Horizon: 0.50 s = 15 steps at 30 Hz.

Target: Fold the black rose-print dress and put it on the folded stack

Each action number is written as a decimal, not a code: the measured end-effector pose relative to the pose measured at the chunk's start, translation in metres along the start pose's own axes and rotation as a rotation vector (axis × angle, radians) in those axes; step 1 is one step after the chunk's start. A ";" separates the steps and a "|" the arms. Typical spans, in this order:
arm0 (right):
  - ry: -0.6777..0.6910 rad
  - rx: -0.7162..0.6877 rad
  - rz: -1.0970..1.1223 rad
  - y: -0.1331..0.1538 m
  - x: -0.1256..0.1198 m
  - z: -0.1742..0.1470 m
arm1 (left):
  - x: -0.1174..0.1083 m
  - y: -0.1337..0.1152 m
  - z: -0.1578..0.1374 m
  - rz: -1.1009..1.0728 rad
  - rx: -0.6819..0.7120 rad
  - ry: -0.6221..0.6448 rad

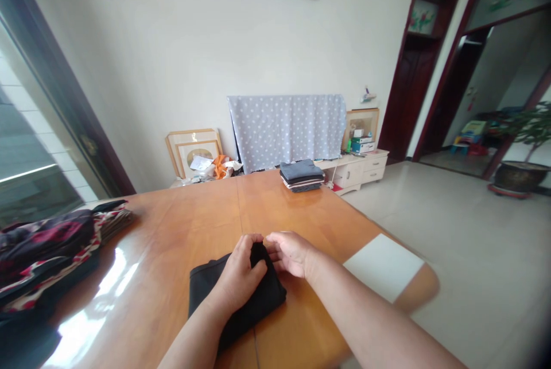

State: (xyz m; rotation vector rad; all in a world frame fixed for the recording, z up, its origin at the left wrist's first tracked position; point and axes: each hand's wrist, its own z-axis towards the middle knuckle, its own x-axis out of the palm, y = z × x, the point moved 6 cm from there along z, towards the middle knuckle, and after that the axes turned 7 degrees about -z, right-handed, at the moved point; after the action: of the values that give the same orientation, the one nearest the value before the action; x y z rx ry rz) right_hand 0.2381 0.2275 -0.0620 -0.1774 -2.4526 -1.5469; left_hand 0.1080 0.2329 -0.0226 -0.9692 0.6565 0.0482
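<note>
A folded black garment [210, 280] lies on the wooden table in front of me. My left hand [241, 280] rests over it, with thumb and fingers closed on a raised fold near its far right edge. Just to the right, my right hand [290, 254] is against or very close to that same edge. Its thumb and fingers are apart and slightly curled, with the fingertips partly hidden by the cloth.
On the wooden table [172, 231] are a folded clothes stack [301, 177] at the far edge, a heap of clothes [47, 254] at left and a white sheet [383, 268] at right. A low white cabinet [372, 168] and a potted plant [519, 177] stand beyond.
</note>
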 end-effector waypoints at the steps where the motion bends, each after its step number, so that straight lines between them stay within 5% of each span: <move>1: -0.021 -0.004 0.013 0.001 -0.002 -0.001 | 0.000 0.000 0.000 0.016 -0.008 0.000; 15: 0.037 0.002 0.155 0.001 0.003 0.006 | 0.012 0.002 -0.004 0.239 0.068 0.053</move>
State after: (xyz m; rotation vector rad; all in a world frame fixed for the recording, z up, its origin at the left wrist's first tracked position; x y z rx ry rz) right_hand 0.2340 0.2336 -0.0632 -0.3269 -2.3511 -1.4695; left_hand 0.1155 0.2283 -0.0321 -0.8249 0.8153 0.2106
